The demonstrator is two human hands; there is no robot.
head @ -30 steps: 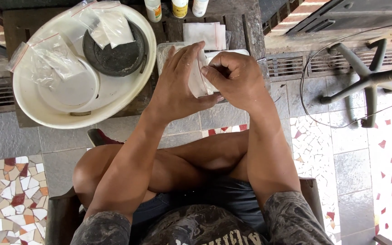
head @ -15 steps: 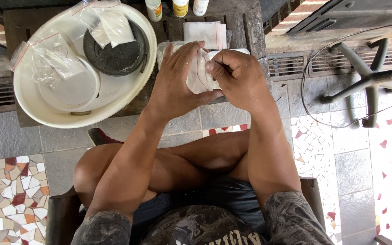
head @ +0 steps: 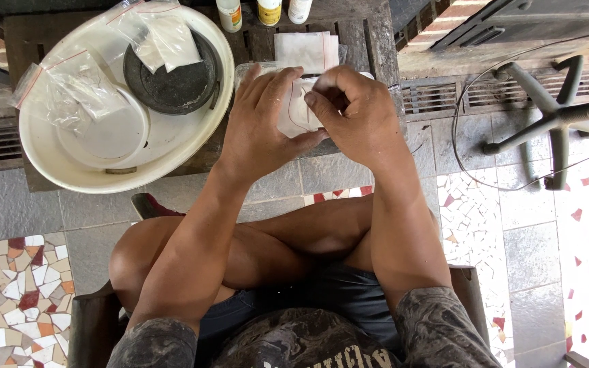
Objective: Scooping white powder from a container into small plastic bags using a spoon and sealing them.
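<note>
Far left, on the dark wooden table (head: 35,178): a wide cream basin (head: 69,178), holding a round white lid (head: 107,134) at its left and a black dish (head: 172,76) at its right. Draped over the basin's left rim, a clear zip bag (head: 63,95) with a red seal strip; a second clear bag (head: 158,37) with white contents lying across the black dish. Below the table, grey stone floor with a mosaic patch (head: 18,293) of red, white and tan shards at near left. Along the table's far edge, the bases of three small bottles (head: 260,10), and just beside them a flat white packet (head: 305,49) resting on the wood. In the middle, the left hand (head: 264,123), fingers spread and upright, backing a small clear bag (head: 298,109) held above the near edge of the table; thumb pressed under the bag's lower corner. Right hand (head: 356,112) close against it, fingers curled and pinching the same bag from the right, so both hands together, clamped on the bag. Bag mostly hidden between the hands; contents not clear. Near, bent bare legs (head: 267,238) and dark shorts on a seat. Far right, a grey chair base (head: 553,116) with spokes, a thin cable (head: 468,174) looping over the tiles.
</note>
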